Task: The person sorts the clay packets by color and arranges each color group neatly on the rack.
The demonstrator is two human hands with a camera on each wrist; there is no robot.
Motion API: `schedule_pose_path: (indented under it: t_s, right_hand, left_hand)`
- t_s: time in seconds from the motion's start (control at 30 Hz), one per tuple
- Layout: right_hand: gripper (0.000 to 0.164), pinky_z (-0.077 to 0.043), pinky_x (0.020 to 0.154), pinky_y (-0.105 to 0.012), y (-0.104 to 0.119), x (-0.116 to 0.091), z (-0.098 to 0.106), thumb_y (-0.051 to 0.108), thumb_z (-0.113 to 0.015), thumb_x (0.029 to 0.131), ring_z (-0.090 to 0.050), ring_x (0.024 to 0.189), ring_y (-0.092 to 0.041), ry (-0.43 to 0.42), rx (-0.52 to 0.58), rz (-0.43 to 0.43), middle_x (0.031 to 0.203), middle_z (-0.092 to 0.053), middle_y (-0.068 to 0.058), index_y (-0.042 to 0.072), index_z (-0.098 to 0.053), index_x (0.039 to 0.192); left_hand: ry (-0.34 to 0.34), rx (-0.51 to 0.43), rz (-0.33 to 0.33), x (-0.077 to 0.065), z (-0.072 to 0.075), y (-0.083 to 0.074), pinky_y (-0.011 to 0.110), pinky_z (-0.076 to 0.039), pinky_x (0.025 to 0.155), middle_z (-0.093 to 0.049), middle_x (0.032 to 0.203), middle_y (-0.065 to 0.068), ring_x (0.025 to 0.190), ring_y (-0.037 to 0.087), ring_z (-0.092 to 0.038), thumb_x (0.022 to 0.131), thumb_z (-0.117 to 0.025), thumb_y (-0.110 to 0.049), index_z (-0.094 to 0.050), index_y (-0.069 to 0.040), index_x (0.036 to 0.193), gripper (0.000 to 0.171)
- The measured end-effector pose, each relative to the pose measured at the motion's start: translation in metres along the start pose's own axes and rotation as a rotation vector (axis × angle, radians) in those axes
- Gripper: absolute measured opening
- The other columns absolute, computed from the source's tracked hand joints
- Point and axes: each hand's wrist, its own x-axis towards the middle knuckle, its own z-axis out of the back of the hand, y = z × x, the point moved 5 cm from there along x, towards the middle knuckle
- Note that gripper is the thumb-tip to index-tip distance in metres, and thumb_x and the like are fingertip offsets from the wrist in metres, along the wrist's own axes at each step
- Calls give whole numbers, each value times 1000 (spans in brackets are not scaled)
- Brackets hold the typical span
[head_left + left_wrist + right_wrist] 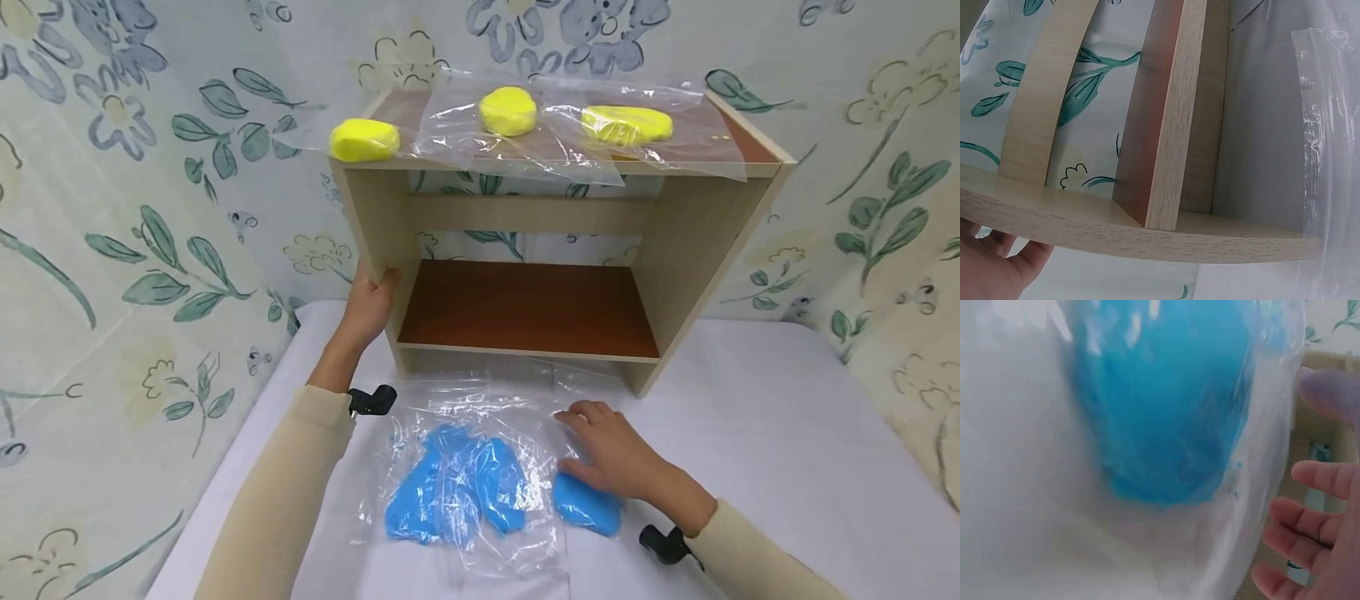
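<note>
Right now, your left hand (367,308) grips the left side panel of the small wooden shelf unit (525,304) — the thumb lies toward the inner face, the fingers along the outer one. The unit stands toward the back of the white-covered bench (780,450), its brown lower board facing you.

Your right hand (611,446) grasps nothing; its fingers are spread and loosely bent above the upper end of the rightmost blue lump (588,507), which lies in clear plastic in front of the unit. You cannot tell from these views whether the fingertips press on the plastic.

Just left of that lump are a narrower blue piece (498,487) and a larger, irregular blue mass (420,504), both under crinkled, overlapping clear bags (536,550). On the unit's top board you have three yellow lumps: a blocky one (365,140) at the left end, a rounded one (508,112) near the middle, and a long one (627,125) to the right — the last two on clear plastic.
</note>
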Motion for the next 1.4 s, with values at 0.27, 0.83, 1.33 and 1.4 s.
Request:
schedule_pose_path:
  t_s: [0.27, 0.83, 1.33, 1.4]
  right_hand:
    - [85, -52, 95, -56, 10, -41, -7, 63, -76, 73, -53, 125, -31, 201, 18, -67, 137, -56, -9, 15, -54, 139]
    - [87, -52, 94, -54, 4, -60, -3, 44, -85, 67, -53, 120, -27, 232, -13, -75, 132, -56, -8, 15, -51, 142]
    - [90, -58, 81, -42, -21, -110, 35, 46, -83, 73, -54, 110, -18, 169, 240, -224, 130, -52, -1, 20, -39, 147]
    - [84, -57, 80, -40, -35, -121, 43, 43, -79, 78, -53, 111, -12, 164, 325, -268, 135, -53, -4, 22, -37, 147]
  left_hand:
    - [26, 7, -34, -17, -2, -31, 57, -28, 117, -34, 148, 28, 139, 38, -35, 101, -38, -7, -19, -1, 152, 55]
    - [16, 1, -60, 0, -4, 0, 61, -28, 118, -32, 155, 14, 146, 34, -32, 104, -39, -21, -15, -22, 157, 58]
    - [18, 5, -24, -11, -4, -17, 61, -29, 117, -34, 152, 22, 142, 38, -35, 103, -38, -15, -16, -12, 156, 57]
    - [27, 4, -17, -15, -3, -26, 61, -28, 117, -33, 152, 23, 142, 39, -34, 103, -37, -13, -15, -10, 156, 57]
